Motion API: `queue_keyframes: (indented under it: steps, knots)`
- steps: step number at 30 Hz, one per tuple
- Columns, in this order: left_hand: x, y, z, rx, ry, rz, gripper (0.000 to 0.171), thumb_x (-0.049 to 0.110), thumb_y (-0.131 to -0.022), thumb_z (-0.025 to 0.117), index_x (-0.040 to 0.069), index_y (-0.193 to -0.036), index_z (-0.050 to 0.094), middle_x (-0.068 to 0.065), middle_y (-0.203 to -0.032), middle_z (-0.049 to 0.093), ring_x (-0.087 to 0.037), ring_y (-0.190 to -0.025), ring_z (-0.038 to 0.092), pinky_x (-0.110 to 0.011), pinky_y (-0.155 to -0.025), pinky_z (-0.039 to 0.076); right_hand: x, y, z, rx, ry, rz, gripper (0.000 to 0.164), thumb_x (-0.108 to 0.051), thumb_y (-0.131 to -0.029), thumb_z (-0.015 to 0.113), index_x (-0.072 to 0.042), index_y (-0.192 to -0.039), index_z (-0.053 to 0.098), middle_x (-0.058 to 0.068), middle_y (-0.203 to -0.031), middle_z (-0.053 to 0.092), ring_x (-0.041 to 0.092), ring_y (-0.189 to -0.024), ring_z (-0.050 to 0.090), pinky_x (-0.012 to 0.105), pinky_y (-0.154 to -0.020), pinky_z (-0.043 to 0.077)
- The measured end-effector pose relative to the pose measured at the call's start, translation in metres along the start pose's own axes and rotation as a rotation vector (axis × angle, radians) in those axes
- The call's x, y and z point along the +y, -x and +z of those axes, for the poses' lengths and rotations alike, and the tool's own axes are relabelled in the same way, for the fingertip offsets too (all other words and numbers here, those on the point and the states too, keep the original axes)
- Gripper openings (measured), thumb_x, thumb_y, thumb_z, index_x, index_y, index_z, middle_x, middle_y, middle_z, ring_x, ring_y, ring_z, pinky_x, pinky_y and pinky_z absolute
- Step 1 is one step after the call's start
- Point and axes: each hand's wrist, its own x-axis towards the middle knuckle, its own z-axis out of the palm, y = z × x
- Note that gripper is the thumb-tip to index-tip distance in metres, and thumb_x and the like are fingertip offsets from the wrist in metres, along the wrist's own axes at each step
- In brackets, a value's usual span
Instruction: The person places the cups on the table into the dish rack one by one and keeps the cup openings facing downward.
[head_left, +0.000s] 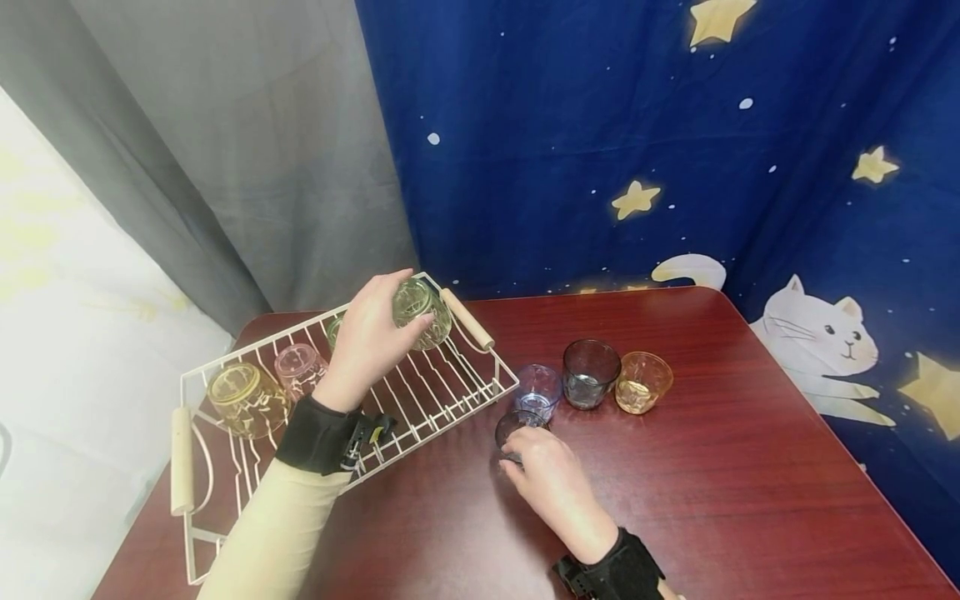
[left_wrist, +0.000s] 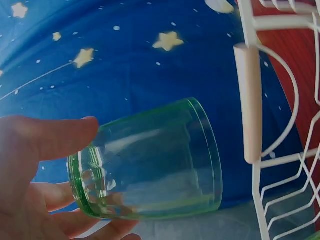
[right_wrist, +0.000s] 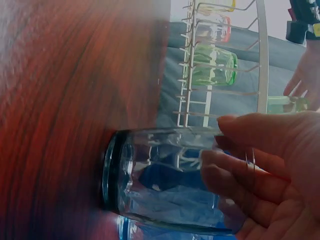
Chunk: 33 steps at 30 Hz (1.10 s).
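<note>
My left hand (head_left: 375, 333) grips a green glass (head_left: 429, 321) by its base end, mouth down, over the far right part of a white wire rack (head_left: 420, 433). In the left wrist view, thumb and fingers wrap the thick base of that green glass (left_wrist: 155, 160). My right hand (head_left: 551, 479) holds a dark grey glass (head_left: 517, 425) at its rim. The right wrist view shows this dark grey glass (right_wrist: 160, 175) upright at the table, thumb and fingers around its mouth. A blue glass (head_left: 538, 387) stands right behind it.
Upside down in the rack sit a yellow glass (head_left: 247, 404), a pink glass (head_left: 300, 367) and another green glass (right_wrist: 212, 65). Wooden handles (head_left: 182, 462) rise at the rack's ends. A black glass (head_left: 591, 371) and an amber glass (head_left: 642, 383) stand on the table (head_left: 750, 467). Curtains hang behind.
</note>
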Motion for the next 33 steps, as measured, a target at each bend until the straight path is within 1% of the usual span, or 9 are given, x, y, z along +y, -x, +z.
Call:
queue_keyframes:
  steps: [3,9,15,22,27,33]
  knots:
    - [-0.006,-0.007,0.002,-0.018,-0.045,-0.003,0.066,0.029,-0.088,0.071,0.002,-0.143,0.046,-0.02,-0.14,0.054,-0.036,-0.131,0.05,-0.049,-0.11,0.042,-0.001,0.0,0.001,0.017,0.007,-0.032,0.015,-0.014,-0.071,0.083,-0.013,-0.081,0.073,-0.002,-0.087,0.071,0.016,-0.085,0.068,0.032,-0.08,0.056]
    - [-0.02,-0.017,0.011,-0.066,-0.059,-0.063,0.066,0.03,-0.088,0.07,0.003,-0.144,0.045,-0.021,-0.143,0.051,-0.038,-0.133,0.049,-0.051,-0.11,0.042,-0.002,0.0,0.001,0.033,0.005,-0.045,0.015,-0.013,-0.071,0.083,-0.012,-0.081,0.072,-0.002,-0.086,0.071,0.016,-0.083,0.068,0.032,-0.08,0.056]
    - [-0.033,-0.025,0.022,-0.089,-0.06,-0.108,0.065,0.028,-0.089,0.069,0.002,-0.143,0.045,-0.023,-0.143,0.051,-0.04,-0.132,0.048,-0.053,-0.11,0.041,-0.001,0.002,0.002,0.041,-0.007,-0.053,0.017,-0.013,-0.07,0.084,-0.012,-0.082,0.072,-0.003,-0.085,0.07,0.016,-0.083,0.067,0.032,-0.08,0.056]
    - [-0.051,-0.037,0.038,-0.096,-0.087,-0.188,0.066,0.026,-0.088,0.069,0.0,-0.143,0.044,-0.024,-0.14,0.051,-0.042,-0.127,0.051,-0.054,-0.105,0.045,0.003,0.005,0.008,0.067,0.017,-0.08,0.02,-0.015,-0.069,0.085,-0.015,-0.081,0.068,-0.006,-0.079,0.066,0.014,-0.08,0.065,0.03,-0.078,0.054]
    - [-0.06,-0.042,0.047,-0.124,-0.102,-0.192,0.067,0.024,-0.088,0.07,-0.003,-0.143,0.043,-0.026,-0.139,0.05,-0.042,-0.125,0.053,-0.053,-0.105,0.047,0.003,0.006,0.009,0.075,0.055,-0.094,0.023,-0.017,-0.069,0.085,-0.017,-0.079,0.065,-0.007,-0.076,0.062,0.013,-0.077,0.062,0.029,-0.074,0.053]
    - [-0.065,-0.048,0.054,-0.158,-0.111,-0.168,0.068,0.021,-0.088,0.071,-0.004,-0.143,0.042,-0.027,-0.139,0.049,-0.042,-0.127,0.051,-0.051,-0.109,0.044,0.003,0.005,0.008,0.066,0.069,-0.089,0.023,-0.018,-0.07,0.084,-0.017,-0.079,0.063,-0.007,-0.075,0.06,0.013,-0.076,0.061,0.029,-0.074,0.052]
